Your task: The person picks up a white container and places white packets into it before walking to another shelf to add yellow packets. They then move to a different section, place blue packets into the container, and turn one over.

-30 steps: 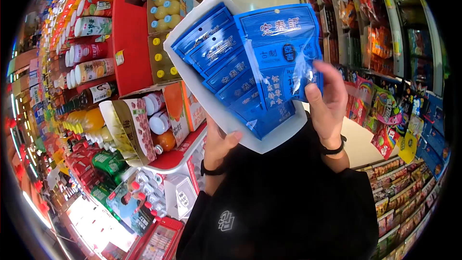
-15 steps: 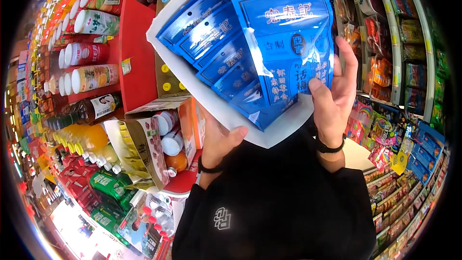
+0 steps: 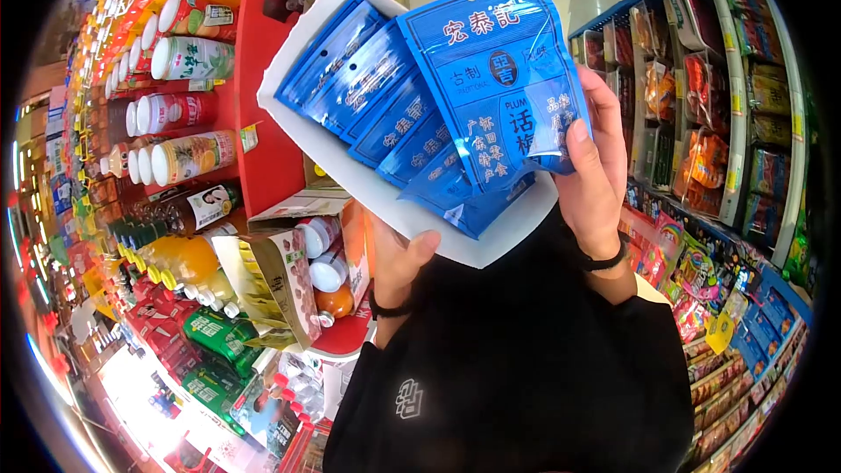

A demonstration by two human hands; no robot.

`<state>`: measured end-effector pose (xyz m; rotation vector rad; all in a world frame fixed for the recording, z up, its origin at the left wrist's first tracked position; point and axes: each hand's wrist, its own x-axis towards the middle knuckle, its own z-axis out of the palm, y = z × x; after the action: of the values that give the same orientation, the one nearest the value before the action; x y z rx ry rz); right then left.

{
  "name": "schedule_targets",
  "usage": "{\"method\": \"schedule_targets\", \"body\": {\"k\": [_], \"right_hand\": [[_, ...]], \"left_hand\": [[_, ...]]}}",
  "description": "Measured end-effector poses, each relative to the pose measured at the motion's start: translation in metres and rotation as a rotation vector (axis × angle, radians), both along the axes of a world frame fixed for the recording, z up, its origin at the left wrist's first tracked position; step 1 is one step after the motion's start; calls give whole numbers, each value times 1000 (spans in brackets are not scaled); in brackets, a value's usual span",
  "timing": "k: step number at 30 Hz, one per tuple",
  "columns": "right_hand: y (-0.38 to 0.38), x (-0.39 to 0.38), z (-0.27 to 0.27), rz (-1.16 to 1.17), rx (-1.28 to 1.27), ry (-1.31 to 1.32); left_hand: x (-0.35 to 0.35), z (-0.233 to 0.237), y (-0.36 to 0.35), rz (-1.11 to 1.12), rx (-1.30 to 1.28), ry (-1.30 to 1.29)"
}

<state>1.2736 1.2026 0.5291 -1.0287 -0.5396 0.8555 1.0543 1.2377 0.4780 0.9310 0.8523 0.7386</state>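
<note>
Shop aisle; right hand [image 3: 597, 177] fingers [image 3: 578, 142] pinch front blue pouch [image 3: 495, 79]; left hand [image 3: 399, 264] grips box [image 3: 489, 243].

The white tray [image 3: 326, 151] is covering most of the left hand [image 3: 399, 256], leaving only thumb and wrist showing below the tray. In the tray, the front pouch [image 3: 491, 70] is overlapping the other blue pouches [image 3: 372, 96] and hiding the fingers of the right hand [image 3: 600, 177]. Left of the tray, the bottle labels [image 3: 188, 156] are blurring beyond reading.
</note>
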Motion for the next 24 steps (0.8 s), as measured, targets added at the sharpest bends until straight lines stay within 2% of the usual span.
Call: {"method": "schedule_targets", "body": {"k": [9, 15, 21, 24], "right_hand": [[2, 9, -5, 91, 65, 12], [-14, -13, -7, 49, 75, -63], [-29, -42, -10, -14, 87, -85], [-36, -53, -9, 14, 106, 36]], "left_hand": [[4, 1, 1, 3, 17, 1], [-13, 7, -1, -56, 6, -21], [-33, 2, -15, 65, 115, -5], [-51, -2, -15, -54, 74, -10]]}}
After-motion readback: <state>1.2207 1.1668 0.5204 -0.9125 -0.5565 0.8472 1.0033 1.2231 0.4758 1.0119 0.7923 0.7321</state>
